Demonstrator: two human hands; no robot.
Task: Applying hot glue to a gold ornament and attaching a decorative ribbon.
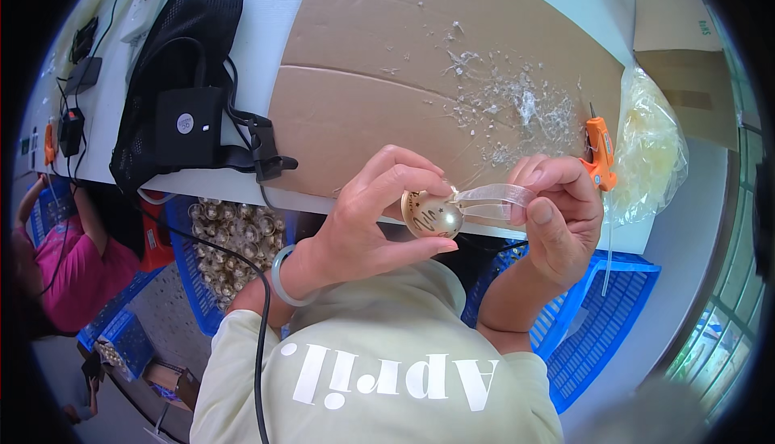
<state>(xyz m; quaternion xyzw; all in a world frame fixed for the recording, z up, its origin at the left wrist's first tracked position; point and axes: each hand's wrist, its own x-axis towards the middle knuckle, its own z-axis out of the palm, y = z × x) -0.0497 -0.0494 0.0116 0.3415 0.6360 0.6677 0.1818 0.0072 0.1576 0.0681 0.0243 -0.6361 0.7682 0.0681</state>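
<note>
My left hand [379, 202] grips a pearly cream bauble [430, 216] with dark lettering and small stars, thumb below and fingers above it. From the bauble's neck a sheer white ribbon [488, 202] runs as a loop to my right hand [561, 210], which pinches its far end between thumb and fingers. The ribbon looks drawn out between the two hands. Both hands are held over the near edge of the table. Just beyond my right hand an orange glue gun [598, 153] stands with its nozzle pointing away and a glue stick hanging from its back.
A cardboard sheet [355, 105] strewn with dried glue strands [525, 105] covers the table. A black mesh bag [182, 64] with straps lies left. Blue baskets, one full of baubles [238, 242], stand below the edge. A plastic bag [654, 145] hangs right. A person in pink [85, 270] sits left.
</note>
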